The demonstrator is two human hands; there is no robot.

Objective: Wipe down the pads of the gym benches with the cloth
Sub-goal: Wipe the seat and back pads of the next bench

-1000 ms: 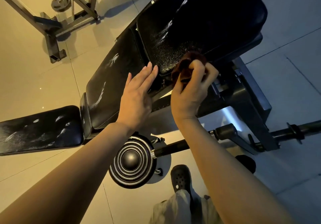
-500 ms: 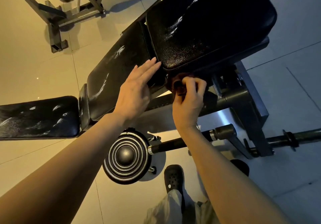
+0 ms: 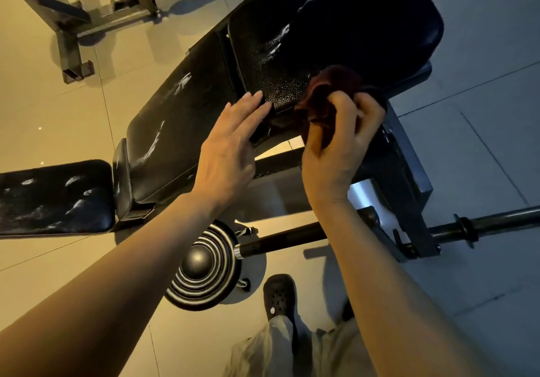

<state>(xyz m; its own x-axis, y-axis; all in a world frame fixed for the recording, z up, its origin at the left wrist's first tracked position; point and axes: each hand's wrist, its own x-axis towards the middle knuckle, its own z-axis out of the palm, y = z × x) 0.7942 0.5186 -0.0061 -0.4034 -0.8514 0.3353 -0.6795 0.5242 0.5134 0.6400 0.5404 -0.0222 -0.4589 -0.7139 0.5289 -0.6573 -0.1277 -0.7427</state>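
A black gym bench runs from lower left to upper right. Its wide seat pad [image 3: 350, 25] is at the top, the long back pad [image 3: 175, 131] is in the middle, and a smaller pad [image 3: 52, 198] lies at the far left. My right hand [image 3: 339, 145] grips a bunched dark red cloth [image 3: 327, 90] against the near edge of the seat pad. My left hand [image 3: 230, 145] is flat with straight fingers, its fingertips touching the seat pad's near corner beside the gap between pads.
A barbell bar [image 3: 482, 226] lies across the tiled floor under the bench, with a black weight plate [image 3: 201, 262] at its left end. A grey metal rack frame [image 3: 70, 55] stands at the upper left. My dark clog [image 3: 279, 294] is beside the plate.
The right hand dropped with the cloth below the seat pad's edge, then rose back up onto that edge. The left hand stayed at the pad's corner.
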